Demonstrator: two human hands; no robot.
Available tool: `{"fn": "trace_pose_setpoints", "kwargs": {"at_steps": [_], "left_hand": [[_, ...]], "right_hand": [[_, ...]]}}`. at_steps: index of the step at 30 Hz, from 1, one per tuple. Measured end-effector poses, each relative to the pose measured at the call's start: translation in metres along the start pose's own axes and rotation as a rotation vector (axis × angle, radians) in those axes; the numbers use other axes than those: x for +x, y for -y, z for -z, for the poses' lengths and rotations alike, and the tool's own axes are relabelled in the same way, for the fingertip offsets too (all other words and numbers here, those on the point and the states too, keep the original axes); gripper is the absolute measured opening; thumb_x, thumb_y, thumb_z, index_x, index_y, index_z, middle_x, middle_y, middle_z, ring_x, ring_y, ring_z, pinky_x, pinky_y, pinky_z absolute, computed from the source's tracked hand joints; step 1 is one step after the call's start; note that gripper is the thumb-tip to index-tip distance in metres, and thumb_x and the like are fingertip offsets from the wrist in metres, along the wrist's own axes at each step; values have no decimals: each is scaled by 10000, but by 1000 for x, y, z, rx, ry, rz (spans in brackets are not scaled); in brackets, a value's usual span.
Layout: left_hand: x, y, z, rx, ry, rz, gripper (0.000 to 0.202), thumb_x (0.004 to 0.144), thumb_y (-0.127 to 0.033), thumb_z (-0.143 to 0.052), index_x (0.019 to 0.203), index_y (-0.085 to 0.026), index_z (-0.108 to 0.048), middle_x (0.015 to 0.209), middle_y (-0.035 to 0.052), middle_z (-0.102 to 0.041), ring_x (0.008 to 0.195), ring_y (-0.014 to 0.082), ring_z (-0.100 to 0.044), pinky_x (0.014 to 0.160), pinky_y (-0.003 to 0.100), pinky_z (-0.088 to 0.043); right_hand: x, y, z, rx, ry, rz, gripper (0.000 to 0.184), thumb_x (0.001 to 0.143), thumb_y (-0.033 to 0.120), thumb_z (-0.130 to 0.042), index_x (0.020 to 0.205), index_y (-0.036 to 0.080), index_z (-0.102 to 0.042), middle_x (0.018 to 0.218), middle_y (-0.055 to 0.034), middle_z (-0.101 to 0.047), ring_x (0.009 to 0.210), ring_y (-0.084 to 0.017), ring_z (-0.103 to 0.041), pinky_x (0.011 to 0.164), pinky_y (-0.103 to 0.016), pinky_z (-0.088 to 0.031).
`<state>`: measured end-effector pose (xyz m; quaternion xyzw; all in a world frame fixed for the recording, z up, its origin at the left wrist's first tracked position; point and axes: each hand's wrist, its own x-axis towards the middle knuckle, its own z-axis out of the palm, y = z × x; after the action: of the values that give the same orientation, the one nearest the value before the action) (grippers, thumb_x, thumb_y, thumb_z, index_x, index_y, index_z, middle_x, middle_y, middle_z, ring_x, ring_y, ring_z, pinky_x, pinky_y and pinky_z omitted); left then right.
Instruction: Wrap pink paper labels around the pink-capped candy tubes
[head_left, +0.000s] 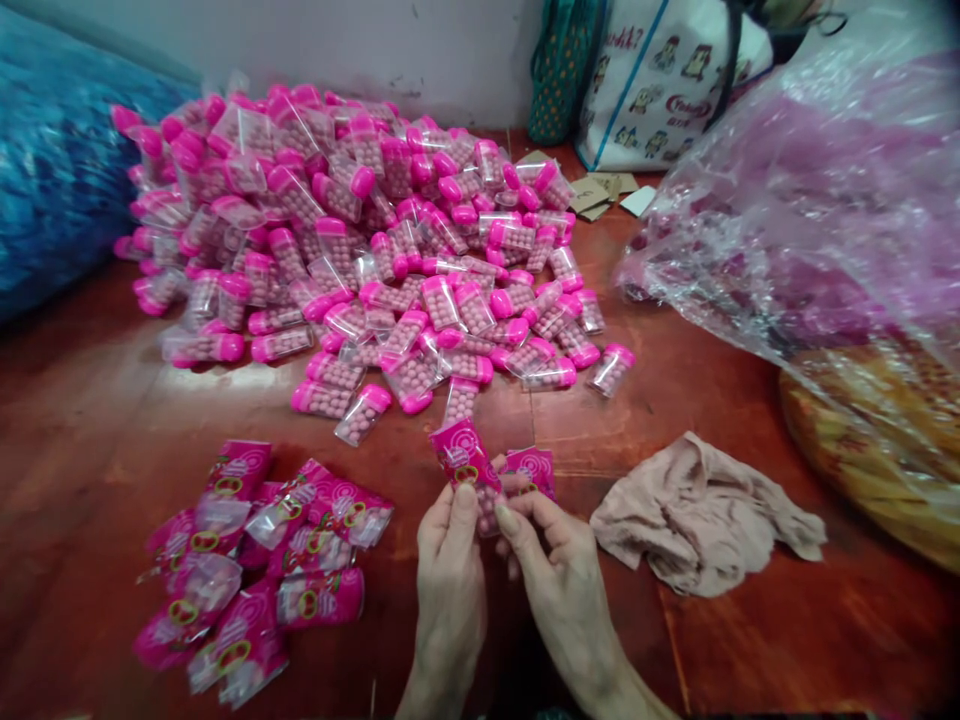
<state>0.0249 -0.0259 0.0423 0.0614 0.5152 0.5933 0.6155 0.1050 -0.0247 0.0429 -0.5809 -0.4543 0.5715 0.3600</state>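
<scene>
Between my two hands is a clear candy container (487,510) of small pink balls, its far part covered by a printed pink sleeve (459,452). My left hand (451,560) grips it from the left, thumb on top at the sleeve. My right hand (555,560) pinches the near right side with thumb and fingers. Just behind the right fingers lie pink printed sleeves (531,470), partly hidden. Beyond my hands spreads a big heap of pink-capped candy containers (337,250). Several containers in printed sleeves (247,610) lie in a small pile to the left.
A crumpled beige cloth (712,520) lies right of my hands. Farther right bulges a large clear plastic bag (810,220) with pink contents, over something yellow (862,460). A blue bag (60,170) stands far left. By the wall are a white printed bag (652,90) and cardboard pieces (600,195).
</scene>
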Motion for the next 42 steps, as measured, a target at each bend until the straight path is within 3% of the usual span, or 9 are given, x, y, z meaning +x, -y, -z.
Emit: {"fn": "trace_pose_setpoints", "kwargs": {"at_steps": [5,11,17,22,27,30,37,42], "left_hand": [[-3,2,-1,-20,-23,30,196,805,-294,-566,875,-131,-650,665,20,-641,542,91,-534,549,211,-450],[8,-18,6,-63,67,86,246,774,-294,-603,927,-104,-634,805,102,-687,606,137,-592,493,221,-456],[10,-21,6,-59,0,43,250,767,-330,-597,904,-123,-621,789,89,-696,539,136,-601,439,216,-462],[5,-15,3,-35,-11,23,214,754,-314,-610,849,-124,-639,692,52,-666,432,77,-527,340,145,-381],[-3,-5,0,36,-34,52,240,752,-367,-614,836,-145,-643,485,-48,-516,312,17,-318,258,107,-256],[-6,0,-1,88,-37,63,288,756,-404,-601,842,-132,-641,453,-59,-472,309,12,-263,253,101,-240],[-1,-2,2,53,-50,119,284,725,-402,-637,818,-134,-626,490,-47,-515,326,21,-321,259,104,-278],[10,-18,8,-21,59,144,343,709,-417,-641,903,-134,-625,695,52,-668,378,73,-470,282,161,-377]], "right_hand": [[0,0,0,70,14,-6,229,878,335,-462,770,167,-573,631,5,-567,504,-97,-515,469,-193,-408],[4,-1,-1,25,167,-57,269,880,358,-457,734,159,-565,570,21,-542,448,-84,-478,462,-199,-383],[4,3,-4,185,297,-51,177,876,326,-482,846,171,-560,730,2,-585,619,-100,-547,588,-202,-440],[0,-2,-12,230,209,-91,150,856,299,-518,788,168,-544,565,43,-503,472,-74,-467,445,-175,-377],[-5,-5,-10,361,144,-114,182,868,350,-501,890,173,-537,667,23,-527,483,-59,-459,425,-167,-371],[-7,-7,-8,361,147,-104,198,878,346,-487,977,177,-518,665,29,-521,453,-52,-439,423,-172,-369],[-6,-10,-8,278,128,-114,220,881,378,-471,846,164,-504,638,31,-504,471,-58,-444,422,-171,-359],[0,-8,-7,366,281,-150,248,872,398,-476,794,163,-471,611,49,-508,367,-25,-412,369,-154,-341]]}}
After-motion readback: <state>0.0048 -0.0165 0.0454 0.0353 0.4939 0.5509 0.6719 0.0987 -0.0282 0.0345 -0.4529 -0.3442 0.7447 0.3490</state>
